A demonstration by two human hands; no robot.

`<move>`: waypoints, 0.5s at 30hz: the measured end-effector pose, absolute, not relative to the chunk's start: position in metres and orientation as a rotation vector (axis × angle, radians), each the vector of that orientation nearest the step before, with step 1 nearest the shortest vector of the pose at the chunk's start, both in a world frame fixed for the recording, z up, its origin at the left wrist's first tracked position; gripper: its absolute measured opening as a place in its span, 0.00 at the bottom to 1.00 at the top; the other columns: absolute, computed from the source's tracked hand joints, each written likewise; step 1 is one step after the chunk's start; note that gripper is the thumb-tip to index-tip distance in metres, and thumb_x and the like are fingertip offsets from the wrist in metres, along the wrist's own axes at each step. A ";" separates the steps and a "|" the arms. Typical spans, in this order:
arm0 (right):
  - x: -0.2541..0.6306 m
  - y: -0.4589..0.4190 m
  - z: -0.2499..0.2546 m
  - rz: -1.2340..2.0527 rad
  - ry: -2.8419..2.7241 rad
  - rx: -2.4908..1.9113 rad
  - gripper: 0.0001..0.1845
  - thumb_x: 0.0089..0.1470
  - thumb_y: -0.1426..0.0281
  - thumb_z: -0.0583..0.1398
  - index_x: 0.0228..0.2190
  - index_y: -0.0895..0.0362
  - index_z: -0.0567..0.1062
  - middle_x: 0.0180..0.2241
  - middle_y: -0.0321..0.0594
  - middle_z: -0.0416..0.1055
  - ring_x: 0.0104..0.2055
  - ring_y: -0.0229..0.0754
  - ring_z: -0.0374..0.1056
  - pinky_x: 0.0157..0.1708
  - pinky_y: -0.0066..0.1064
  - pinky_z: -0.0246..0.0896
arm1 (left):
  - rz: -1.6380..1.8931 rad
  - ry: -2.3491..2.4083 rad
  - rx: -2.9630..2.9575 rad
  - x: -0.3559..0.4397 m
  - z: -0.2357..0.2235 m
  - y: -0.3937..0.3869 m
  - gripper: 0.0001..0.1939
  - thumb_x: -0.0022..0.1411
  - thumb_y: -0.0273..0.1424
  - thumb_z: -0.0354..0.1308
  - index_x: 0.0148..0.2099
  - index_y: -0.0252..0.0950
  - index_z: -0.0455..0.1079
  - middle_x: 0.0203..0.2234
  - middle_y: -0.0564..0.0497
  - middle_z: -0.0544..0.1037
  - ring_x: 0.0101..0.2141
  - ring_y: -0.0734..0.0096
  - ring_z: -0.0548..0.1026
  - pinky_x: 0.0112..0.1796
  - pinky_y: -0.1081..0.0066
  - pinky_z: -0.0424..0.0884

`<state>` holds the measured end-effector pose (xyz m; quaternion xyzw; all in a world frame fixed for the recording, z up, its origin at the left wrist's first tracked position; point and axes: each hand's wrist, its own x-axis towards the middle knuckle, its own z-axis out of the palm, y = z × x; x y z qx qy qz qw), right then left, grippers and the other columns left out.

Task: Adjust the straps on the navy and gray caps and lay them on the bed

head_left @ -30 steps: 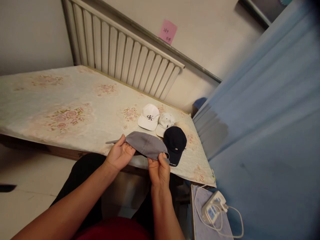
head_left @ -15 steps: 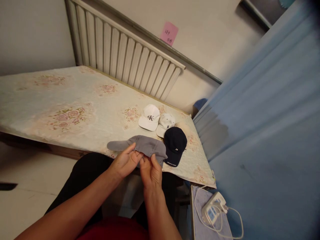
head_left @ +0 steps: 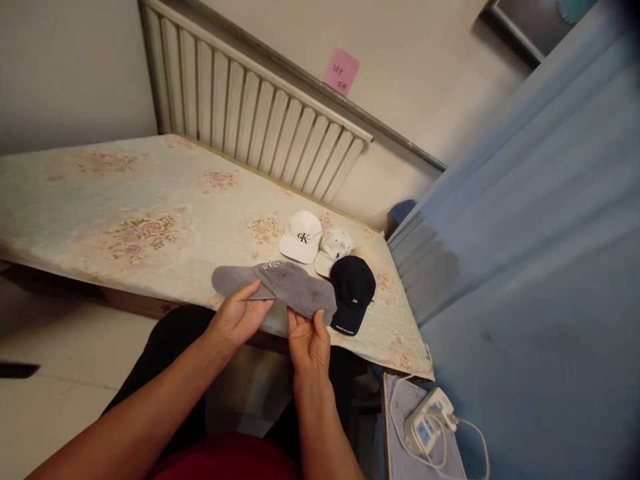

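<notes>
A grey baseball cap (head_left: 295, 288) is held sideways above the near edge of the bed, its brim pointing left and pale lettering showing on its front. My left hand (head_left: 241, 315) grips it near the brim, thumb on top and fingers beneath. At the back edge of the crown, my right hand (head_left: 309, 339) pinches the cap between thumb and fingers. Just beyond, a white cap with black letters (head_left: 301, 235), a smaller white cap with a dark mark (head_left: 334, 248) and a black cap (head_left: 353, 287) rest close together on the bed.
The bed has a pale flowered cover (head_left: 200, 220). Behind it stand a white radiator (head_left: 260, 120) and a wall with a pink note (head_left: 341, 71). A blue curtain (head_left: 525, 267) hangs at right. A white power strip with cables (head_left: 427, 423) lies on a small table.
The grey cap has turned so that its pale front lettering shows. My left hand has moved left along it towards the brim, and my hands are further apart.
</notes>
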<state>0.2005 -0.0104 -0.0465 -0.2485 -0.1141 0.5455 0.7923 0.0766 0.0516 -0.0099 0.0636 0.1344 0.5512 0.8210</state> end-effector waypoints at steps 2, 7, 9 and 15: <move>0.190 -0.011 -0.043 1.202 -0.334 -0.508 0.24 0.49 0.67 0.65 0.48 0.51 0.70 0.51 0.40 0.73 0.53 0.44 0.69 0.59 0.51 0.55 | 1.141 0.272 0.177 0.082 -0.011 0.045 0.23 0.63 0.17 0.47 0.58 0.30 0.66 0.46 0.41 0.79 0.48 0.61 0.76 0.54 0.60 0.69; 0.174 -0.005 -0.043 1.194 -0.425 -0.581 0.22 0.51 0.67 0.64 0.48 0.55 0.71 0.47 0.43 0.75 0.51 0.43 0.71 0.61 0.45 0.53 | 1.017 0.220 0.278 0.091 -0.017 0.029 0.20 0.61 0.20 0.53 0.55 0.28 0.70 0.46 0.39 0.79 0.51 0.55 0.73 0.57 0.57 0.65; 0.177 -0.003 -0.044 1.200 -0.396 -0.596 0.19 0.54 0.64 0.61 0.47 0.56 0.72 0.46 0.43 0.76 0.50 0.43 0.71 0.61 0.45 0.53 | 0.984 0.240 0.351 0.087 -0.019 0.025 0.19 0.58 0.18 0.57 0.52 0.29 0.72 0.44 0.40 0.80 0.51 0.53 0.73 0.56 0.57 0.65; 0.196 -0.008 -0.040 1.189 -0.341 -0.615 0.14 0.54 0.64 0.60 0.42 0.55 0.75 0.45 0.42 0.77 0.50 0.43 0.71 0.60 0.47 0.54 | 0.834 0.239 0.383 0.066 -0.025 0.023 0.26 0.51 0.15 0.63 0.53 0.36 0.72 0.44 0.42 0.79 0.48 0.57 0.75 0.49 0.61 0.70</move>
